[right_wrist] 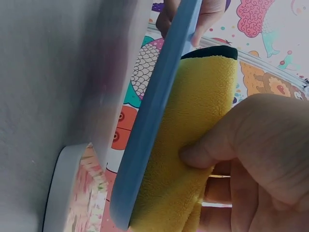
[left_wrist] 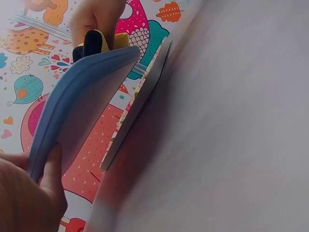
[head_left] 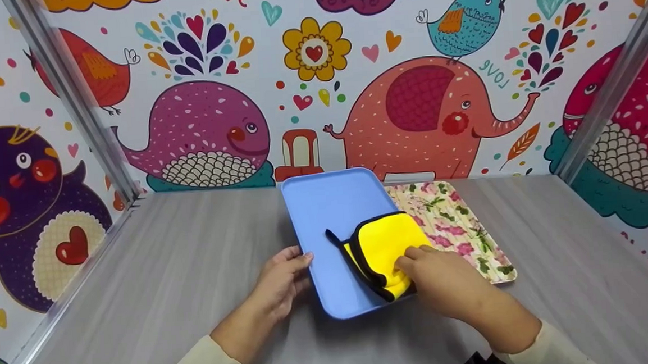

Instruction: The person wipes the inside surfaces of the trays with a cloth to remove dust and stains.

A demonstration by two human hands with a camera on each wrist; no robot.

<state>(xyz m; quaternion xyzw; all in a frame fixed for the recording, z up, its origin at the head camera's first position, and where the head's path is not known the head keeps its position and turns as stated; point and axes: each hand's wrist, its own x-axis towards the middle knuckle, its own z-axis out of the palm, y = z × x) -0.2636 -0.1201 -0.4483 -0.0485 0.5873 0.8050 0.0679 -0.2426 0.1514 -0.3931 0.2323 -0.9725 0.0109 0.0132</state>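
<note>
A blue rectangular tray [head_left: 331,204] is held up off the table, tilted. My left hand [head_left: 282,280] grips its left edge, thumb on the rim and fingers underneath, as the left wrist view also shows. Against the tray's inner face lies a folded yellow cloth [head_left: 389,240] with black edging. My right hand [head_left: 448,278] pinches this cloth near the tray's right side. In the right wrist view the thumb presses the plush cloth [right_wrist: 193,111], with the fingers curled behind it.
A floral tray [head_left: 462,235] lies on the grey table [head_left: 204,240] to the right, partly behind the blue tray. Patterned walls [head_left: 308,110] with metal corner posts [head_left: 80,107] enclose the table at the back and sides.
</note>
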